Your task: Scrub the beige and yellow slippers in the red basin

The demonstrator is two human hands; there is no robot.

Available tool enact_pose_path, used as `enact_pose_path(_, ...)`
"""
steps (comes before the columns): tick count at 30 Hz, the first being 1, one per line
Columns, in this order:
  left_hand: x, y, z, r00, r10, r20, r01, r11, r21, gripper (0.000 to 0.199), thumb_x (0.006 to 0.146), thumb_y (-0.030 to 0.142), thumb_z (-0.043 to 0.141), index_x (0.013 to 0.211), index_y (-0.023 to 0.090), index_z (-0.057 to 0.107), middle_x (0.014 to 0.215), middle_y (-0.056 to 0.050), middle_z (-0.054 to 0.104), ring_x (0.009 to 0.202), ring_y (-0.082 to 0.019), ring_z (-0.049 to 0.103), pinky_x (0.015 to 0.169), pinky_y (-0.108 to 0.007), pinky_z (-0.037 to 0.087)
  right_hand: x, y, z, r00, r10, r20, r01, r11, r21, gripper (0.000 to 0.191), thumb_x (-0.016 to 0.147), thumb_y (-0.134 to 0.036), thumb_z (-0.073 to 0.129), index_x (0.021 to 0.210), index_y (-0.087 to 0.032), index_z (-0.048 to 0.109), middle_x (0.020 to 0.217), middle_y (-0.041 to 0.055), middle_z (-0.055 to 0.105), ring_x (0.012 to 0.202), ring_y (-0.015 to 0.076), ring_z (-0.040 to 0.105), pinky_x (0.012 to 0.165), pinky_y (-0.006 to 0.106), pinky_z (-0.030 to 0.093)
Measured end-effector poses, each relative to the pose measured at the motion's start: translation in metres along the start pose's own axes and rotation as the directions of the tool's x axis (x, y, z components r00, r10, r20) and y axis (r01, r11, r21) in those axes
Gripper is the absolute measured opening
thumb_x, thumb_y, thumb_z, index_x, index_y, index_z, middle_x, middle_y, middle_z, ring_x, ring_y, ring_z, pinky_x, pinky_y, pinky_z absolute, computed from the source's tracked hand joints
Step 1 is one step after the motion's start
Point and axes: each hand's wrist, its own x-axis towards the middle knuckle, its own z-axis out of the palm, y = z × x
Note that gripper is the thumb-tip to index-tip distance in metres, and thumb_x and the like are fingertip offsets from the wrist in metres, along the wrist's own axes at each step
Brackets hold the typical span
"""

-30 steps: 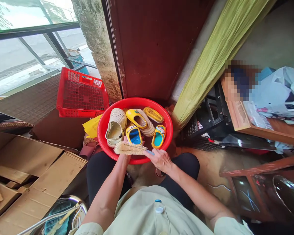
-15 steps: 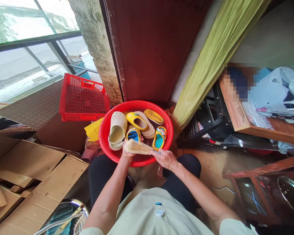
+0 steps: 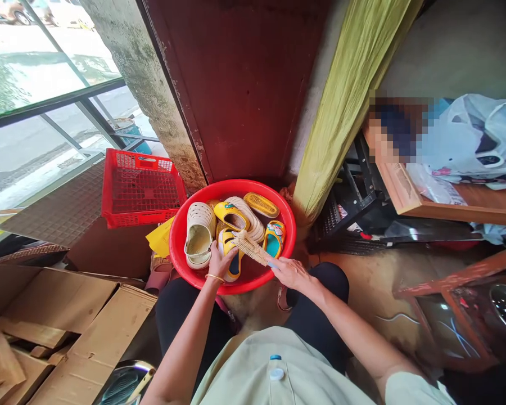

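A red basin point(image 3: 177, 264) between my knees holds several shoes. My left hand point(image 3: 220, 261) grips a small yellow clog point(image 3: 235, 264) with a dark blue inside at the basin's near side. In my right hand point(image 3: 293, 274) is a scrubbing brush point(image 3: 252, 248), its bristled head against the clog's toe. A large cream clog point(image 3: 200, 233) lies at the left of the basin. Behind the held clog are another yellow clog point(image 3: 231, 215), a cream sole and a yellow sole point(image 3: 261, 205). A yellow clog with a teal inside point(image 3: 274, 241) is at the right.
A red plastic crate point(image 3: 145, 218) stands beyond the basin at the left, with cardboard boxes point(image 3: 80, 292) nearer me. A green curtain point(image 3: 337, 107) hangs at the right, beside a wooden table point(image 3: 459, 211) bearing plastic bags. A dark red door point(image 3: 248, 90) is ahead.
The held clog has turned so its toe faces up and away, with its opening toward me. The brush has swung from lying across my left hand to slanting onto the toe. The view has shifted slightly.
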Motion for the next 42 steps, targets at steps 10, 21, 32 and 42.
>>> enact_pose_path(10,0.003,-0.007,0.003,0.996,0.03,0.09,-0.095,0.345,0.934,0.084,0.075,0.007,0.061,0.155,0.02,0.038,0.136,-0.022,0.055,0.14,-0.039,0.049,0.113,-0.049,0.037,0.036,-0.044,-0.006,0.993,0.096,0.072,-0.094,0.995,-0.021,0.041,0.094,-0.016,0.048,0.127,-0.018,0.073,0.111,0.0183,0.076,0.108,0.0316,0.07,0.092,0.041,0.051)
enact_pose_path(21,-0.024,0.0,-0.002,0.737,0.396,0.548,-0.381,-0.425,0.821,0.077,0.081,0.011,0.055,0.157,0.016,0.04,0.138,-0.017,0.06,0.119,-0.032,0.062,0.097,-0.042,0.051,0.021,0.016,0.007,0.994,0.063,-0.093,-0.013,0.886,0.464,0.05,0.095,-0.033,0.054,0.144,-0.03,0.062,0.121,0.0041,0.076,0.099,0.0203,0.072,0.087,0.027,0.051)
enact_pose_path(32,0.03,0.037,0.053,0.783,0.524,0.334,-0.48,0.17,0.861,0.07,0.084,0.026,0.065,0.15,0.018,0.044,0.131,-0.014,0.065,0.121,-0.031,0.062,0.103,-0.043,0.05,0.026,0.017,0.034,0.936,0.315,-0.155,-0.019,0.485,0.874,0.053,0.093,-0.043,0.06,0.138,-0.016,0.064,0.064,-0.0026,0.062,0.049,0.0103,0.05,0.05,0.02,0.04)
enact_pose_path(42,0.1,0.004,0.136,0.927,0.215,0.306,-0.369,0.664,0.651,0.075,0.078,0.02,0.071,0.148,0.02,0.045,0.139,-0.017,0.058,0.094,-0.018,0.071,0.078,-0.03,0.059,0.028,0.02,0.056,0.908,0.368,-0.2,0.075,0.325,0.943,0.06,0.095,-0.053,0.053,0.141,-0.015,0.058,0.064,-0.0052,0.054,0.043,0.0079,0.041,0.042,0.02,0.033)
